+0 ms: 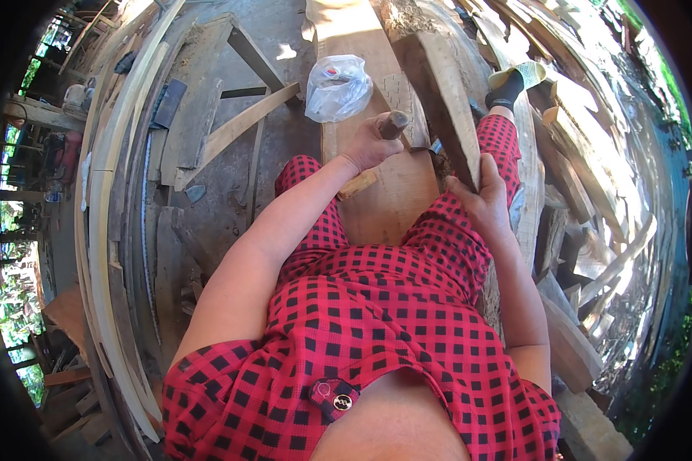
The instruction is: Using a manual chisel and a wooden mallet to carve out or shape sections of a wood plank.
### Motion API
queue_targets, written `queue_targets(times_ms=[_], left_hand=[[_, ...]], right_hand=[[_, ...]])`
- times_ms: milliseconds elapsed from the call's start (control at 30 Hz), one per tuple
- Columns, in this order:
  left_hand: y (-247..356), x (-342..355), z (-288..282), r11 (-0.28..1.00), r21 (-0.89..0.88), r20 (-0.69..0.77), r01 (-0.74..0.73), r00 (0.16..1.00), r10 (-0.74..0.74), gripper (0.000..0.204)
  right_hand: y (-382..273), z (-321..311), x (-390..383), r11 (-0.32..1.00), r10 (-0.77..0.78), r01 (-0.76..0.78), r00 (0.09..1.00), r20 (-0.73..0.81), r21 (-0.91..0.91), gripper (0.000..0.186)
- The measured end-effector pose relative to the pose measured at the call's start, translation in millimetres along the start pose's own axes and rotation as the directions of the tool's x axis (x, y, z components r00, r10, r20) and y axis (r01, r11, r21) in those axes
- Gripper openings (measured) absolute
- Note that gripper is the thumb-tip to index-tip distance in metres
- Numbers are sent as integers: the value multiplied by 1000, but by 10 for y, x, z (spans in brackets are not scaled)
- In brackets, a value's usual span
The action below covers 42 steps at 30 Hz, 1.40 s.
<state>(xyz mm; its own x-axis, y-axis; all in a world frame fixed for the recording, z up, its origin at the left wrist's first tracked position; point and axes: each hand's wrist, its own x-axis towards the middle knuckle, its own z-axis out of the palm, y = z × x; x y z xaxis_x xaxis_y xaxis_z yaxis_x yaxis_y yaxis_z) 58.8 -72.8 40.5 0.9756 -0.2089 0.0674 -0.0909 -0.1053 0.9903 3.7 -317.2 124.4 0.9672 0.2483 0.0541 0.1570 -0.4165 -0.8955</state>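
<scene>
My left hand [369, 146] grips the round wooden handle [392, 125] of a tool; a dark metal edge [415, 146] shows beside it, partly behind the upright piece of wood, and I cannot make out its full shape. My right hand [488, 196] holds a dark-sided wooden board [446, 100] that stands tilted between my legs. Beneath both lies a wide plank [388, 211], with a small pale wood block [357, 183] beside my left wrist and a clear plastic bag [337, 92] with something unclear inside toward its far end.
Long boards [100, 246] line my left, near a crossed timber piece [238, 142]. Split wood and scraps [592, 177] are piled to my right. My sandalled right foot [515, 84] rests among them. Red machinery [63, 161] stands far left.
</scene>
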Motion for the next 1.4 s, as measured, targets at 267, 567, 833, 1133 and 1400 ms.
queue_targets(times_ms=[267, 567, 833, 1133, 1400], left_hand=[[-2, -178, -63, 983, 6, -347, -181, 922, 172, 13], [-215, -805, -793, 881, -425, -819, -207, 503, -277, 15], [-56, -587, -683, 923, -290, -751, -251, 657, -58, 15], [75, -305, -420, 968, -180, -573, -175, 818, 41, 13], [82, -295, -435, 982, -122, -520, -147, 852, 63, 11]], right_hand=[[336, 26, -57, 909, 263, -260, 964, 35, 327, 20], [629, 139, -77, 777, 350, -282, 937, -14, 562, 17], [718, 233, -88, 868, 283, -256, 959, 0, 425, 20], [691, 229, -97, 900, 253, -238, 967, 8, 365, 22], [687, 234, -90, 925, 237, -235, 971, 27, 299, 18]])
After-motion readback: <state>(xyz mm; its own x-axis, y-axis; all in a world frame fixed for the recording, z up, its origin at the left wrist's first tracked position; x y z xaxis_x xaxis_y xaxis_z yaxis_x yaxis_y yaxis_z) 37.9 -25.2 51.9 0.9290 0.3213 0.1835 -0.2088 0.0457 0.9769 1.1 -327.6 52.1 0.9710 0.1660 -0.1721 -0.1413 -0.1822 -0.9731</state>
